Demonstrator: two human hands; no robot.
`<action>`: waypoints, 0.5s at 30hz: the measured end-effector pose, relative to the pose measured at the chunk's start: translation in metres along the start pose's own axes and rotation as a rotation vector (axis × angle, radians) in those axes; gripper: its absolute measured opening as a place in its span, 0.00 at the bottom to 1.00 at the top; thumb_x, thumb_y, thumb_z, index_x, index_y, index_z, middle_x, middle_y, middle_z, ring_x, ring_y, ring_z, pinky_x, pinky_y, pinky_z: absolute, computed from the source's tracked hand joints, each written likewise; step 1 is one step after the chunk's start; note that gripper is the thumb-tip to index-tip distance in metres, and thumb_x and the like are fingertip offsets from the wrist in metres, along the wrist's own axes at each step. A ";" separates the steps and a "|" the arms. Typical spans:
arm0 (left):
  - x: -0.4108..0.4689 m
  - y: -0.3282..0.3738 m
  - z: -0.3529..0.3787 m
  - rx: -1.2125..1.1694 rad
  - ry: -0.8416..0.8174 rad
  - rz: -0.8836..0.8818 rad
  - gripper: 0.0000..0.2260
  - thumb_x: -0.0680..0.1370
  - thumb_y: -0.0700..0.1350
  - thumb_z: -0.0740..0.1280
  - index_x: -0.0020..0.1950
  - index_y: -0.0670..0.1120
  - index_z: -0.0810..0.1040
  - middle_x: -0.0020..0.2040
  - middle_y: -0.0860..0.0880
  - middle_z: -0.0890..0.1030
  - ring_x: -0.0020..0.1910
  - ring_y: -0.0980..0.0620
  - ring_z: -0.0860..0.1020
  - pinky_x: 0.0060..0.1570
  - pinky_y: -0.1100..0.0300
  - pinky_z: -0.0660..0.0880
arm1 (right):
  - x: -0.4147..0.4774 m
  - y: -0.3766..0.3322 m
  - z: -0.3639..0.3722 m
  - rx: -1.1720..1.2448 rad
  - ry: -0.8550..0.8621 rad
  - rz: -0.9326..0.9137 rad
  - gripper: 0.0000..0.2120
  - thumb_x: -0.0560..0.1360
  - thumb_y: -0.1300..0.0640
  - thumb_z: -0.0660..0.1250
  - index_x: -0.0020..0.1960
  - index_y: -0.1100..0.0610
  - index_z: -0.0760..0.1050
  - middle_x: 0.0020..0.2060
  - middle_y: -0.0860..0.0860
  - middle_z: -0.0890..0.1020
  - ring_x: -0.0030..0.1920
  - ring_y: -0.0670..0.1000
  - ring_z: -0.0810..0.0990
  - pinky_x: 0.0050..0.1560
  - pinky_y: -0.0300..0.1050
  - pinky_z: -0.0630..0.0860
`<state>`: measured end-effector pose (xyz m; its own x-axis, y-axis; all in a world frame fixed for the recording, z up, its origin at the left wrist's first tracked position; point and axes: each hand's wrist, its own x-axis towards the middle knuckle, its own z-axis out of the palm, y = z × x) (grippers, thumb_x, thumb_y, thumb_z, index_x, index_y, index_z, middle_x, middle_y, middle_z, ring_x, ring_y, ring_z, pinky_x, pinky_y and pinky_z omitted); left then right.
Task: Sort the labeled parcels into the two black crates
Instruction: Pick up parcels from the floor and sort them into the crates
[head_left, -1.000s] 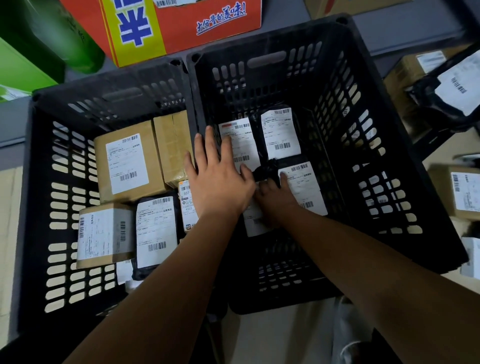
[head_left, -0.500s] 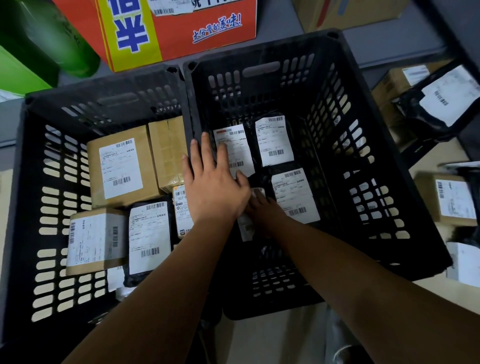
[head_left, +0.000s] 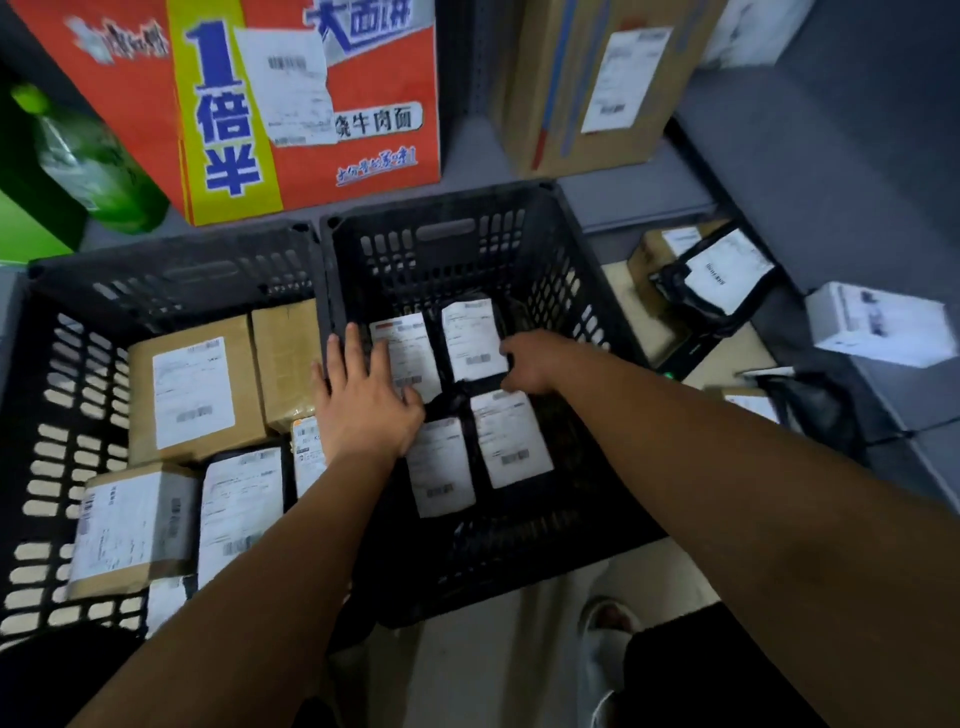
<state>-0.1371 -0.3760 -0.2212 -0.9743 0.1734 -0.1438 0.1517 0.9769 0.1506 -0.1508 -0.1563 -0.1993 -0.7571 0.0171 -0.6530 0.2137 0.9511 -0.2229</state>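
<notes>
Two black crates stand side by side. The left crate (head_left: 171, 265) holds brown labeled boxes (head_left: 195, 389) and a black bag (head_left: 239, 509). Several black labeled bags lie flat in the right crate (head_left: 571, 291), among them a near-left one (head_left: 439, 467) and a far-right one (head_left: 475, 338). My left hand (head_left: 363, 400) is flat with straight fingers over the wall between the crates, its thumb at the far-left bag (head_left: 405, 353). With loosely curled fingers, my right hand (head_left: 535, 364) hovers at the far-right bag's right edge and grips nothing that I can see.
Behind the crates stand an orange carton (head_left: 306, 104), a brown carton (head_left: 592, 88) and a green bottle (head_left: 88, 166). To the right lie loose parcels: a black bag (head_left: 722, 275) on a brown box, a white box (head_left: 878, 325), another dark bag (head_left: 810, 410). A slippered foot (head_left: 602, 639) is below.
My right hand has come out from under the left hand and moved up and right, leaving the near-left bag lying uncovered. The view has tilted up. My left hand stays flat.
</notes>
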 end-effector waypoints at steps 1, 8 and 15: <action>0.000 -0.001 -0.001 -0.002 -0.002 0.005 0.31 0.80 0.57 0.57 0.81 0.49 0.54 0.82 0.45 0.42 0.81 0.44 0.40 0.78 0.44 0.40 | -0.013 0.011 -0.015 0.004 0.026 0.013 0.26 0.78 0.50 0.67 0.74 0.58 0.68 0.69 0.58 0.73 0.64 0.59 0.75 0.62 0.49 0.75; -0.006 0.023 -0.015 0.116 -0.031 0.118 0.31 0.80 0.57 0.61 0.81 0.48 0.57 0.82 0.40 0.44 0.80 0.39 0.40 0.77 0.43 0.39 | -0.096 0.116 -0.078 0.244 0.326 0.120 0.22 0.77 0.50 0.70 0.69 0.56 0.73 0.65 0.56 0.76 0.61 0.57 0.76 0.55 0.44 0.72; -0.032 0.188 -0.033 0.000 0.036 0.650 0.29 0.78 0.57 0.60 0.77 0.45 0.66 0.79 0.37 0.59 0.78 0.35 0.54 0.76 0.40 0.52 | -0.154 0.276 0.025 0.479 0.317 0.485 0.20 0.79 0.51 0.67 0.68 0.59 0.74 0.60 0.55 0.79 0.58 0.58 0.78 0.56 0.49 0.77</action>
<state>-0.0828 -0.2021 -0.1564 -0.6885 0.7252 0.0098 0.7125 0.6739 0.1953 0.0405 0.0954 -0.1783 -0.6355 0.5573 -0.5343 0.7592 0.5771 -0.3011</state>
